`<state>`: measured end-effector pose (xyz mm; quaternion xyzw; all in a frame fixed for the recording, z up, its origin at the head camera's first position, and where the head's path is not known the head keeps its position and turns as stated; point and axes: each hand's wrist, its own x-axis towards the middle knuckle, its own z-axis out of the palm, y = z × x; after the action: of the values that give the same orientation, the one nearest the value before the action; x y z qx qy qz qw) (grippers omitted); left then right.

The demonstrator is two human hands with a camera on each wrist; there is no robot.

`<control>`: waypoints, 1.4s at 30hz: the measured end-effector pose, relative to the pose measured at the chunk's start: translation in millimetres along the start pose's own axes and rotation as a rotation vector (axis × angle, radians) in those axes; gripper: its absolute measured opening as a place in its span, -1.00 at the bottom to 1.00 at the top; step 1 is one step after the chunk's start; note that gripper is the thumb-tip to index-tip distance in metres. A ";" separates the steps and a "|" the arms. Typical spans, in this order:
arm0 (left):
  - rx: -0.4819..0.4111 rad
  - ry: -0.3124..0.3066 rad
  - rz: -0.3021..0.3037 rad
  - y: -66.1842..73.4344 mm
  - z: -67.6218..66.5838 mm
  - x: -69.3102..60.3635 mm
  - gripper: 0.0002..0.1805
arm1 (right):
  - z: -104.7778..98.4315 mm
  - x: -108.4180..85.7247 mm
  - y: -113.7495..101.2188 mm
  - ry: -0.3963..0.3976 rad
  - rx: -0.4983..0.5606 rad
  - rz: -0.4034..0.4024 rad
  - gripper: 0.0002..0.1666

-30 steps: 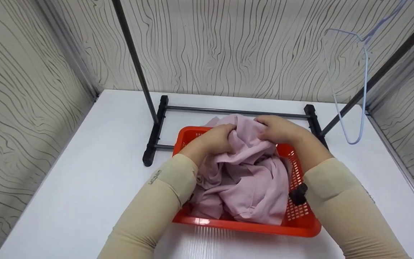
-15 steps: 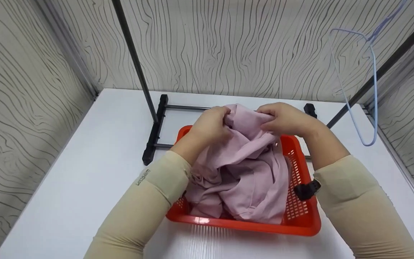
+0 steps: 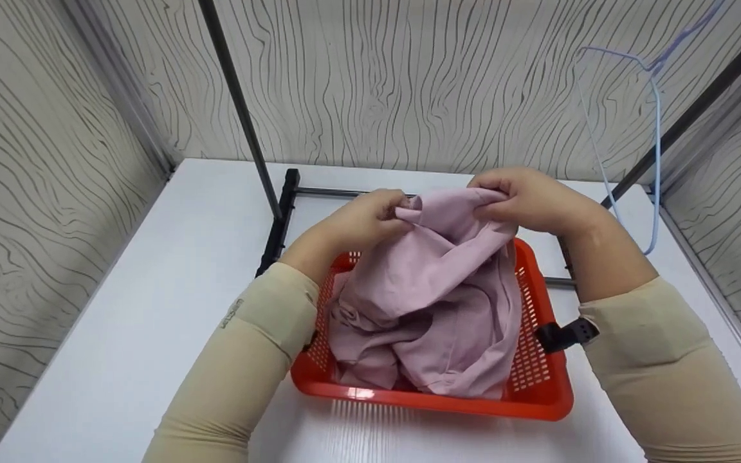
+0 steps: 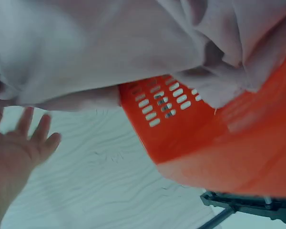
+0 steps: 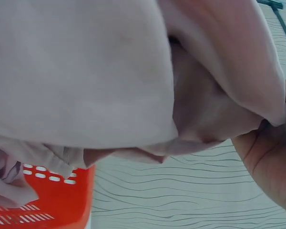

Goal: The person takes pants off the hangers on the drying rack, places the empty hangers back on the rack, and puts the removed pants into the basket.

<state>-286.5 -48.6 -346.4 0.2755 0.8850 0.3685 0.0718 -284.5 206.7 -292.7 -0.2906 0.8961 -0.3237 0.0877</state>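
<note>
A crumpled pink garment (image 3: 428, 270) rises out of the red plastic basket (image 3: 431, 402), its lower folds lying inside. My left hand (image 3: 361, 222) pinches an upper edge of it between thumb and fingers. On the other side, my right hand (image 3: 534, 200) grips the opposite upper edge, so the fabric stretches between both hands. In the left wrist view the left hand (image 4: 19, 155) sits at the left under the cloth, its hold partly out of frame. The right wrist view has the right hand (image 5: 271, 157) at the edge, with the garment's fold beside the thumb.
A dark metal rack stands behind the basket, with a left post (image 3: 242, 109) and a right post (image 3: 698, 109). A light blue hanger (image 3: 657, 154) hangs at the upper right. Patterned walls (image 3: 377, 96) enclose the white table (image 3: 132, 276).
Both hands have lifted the garment's upper part and moved apart, left hand leftward, right hand rightward and up. The fabric between them is spread wider. The hanger swings slightly.
</note>
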 end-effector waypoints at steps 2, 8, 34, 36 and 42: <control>-0.044 -0.032 -0.017 0.6 -3.3 -3.1 -0.86 | -3.4 -2.2 -3.7 0.018 -0.011 -0.001 -0.92; -0.042 -0.028 0.007 9.1 -8.8 -9.2 -0.83 | -11.9 -9.3 -10.1 -0.002 0.037 0.020 -0.88; 0.066 -0.460 -0.409 7.9 28.6 -31.6 -0.05 | 41.2 -9.1 52.5 -0.268 -0.072 0.239 -0.87; 0.121 -0.428 -0.395 10.0 28.7 -31.8 -0.03 | 43.7 -8.0 53.0 -0.266 -0.162 0.208 -0.87; 0.383 -0.325 -0.268 23.0 29.5 -31.4 0.00 | 43.9 -7.2 48.7 -0.236 -0.306 0.182 -0.80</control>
<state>-240.5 -34.2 -354.1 0.2199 0.9440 0.1326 0.2074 -286.0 218.0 -357.6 -0.2543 0.9409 -0.1383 0.1761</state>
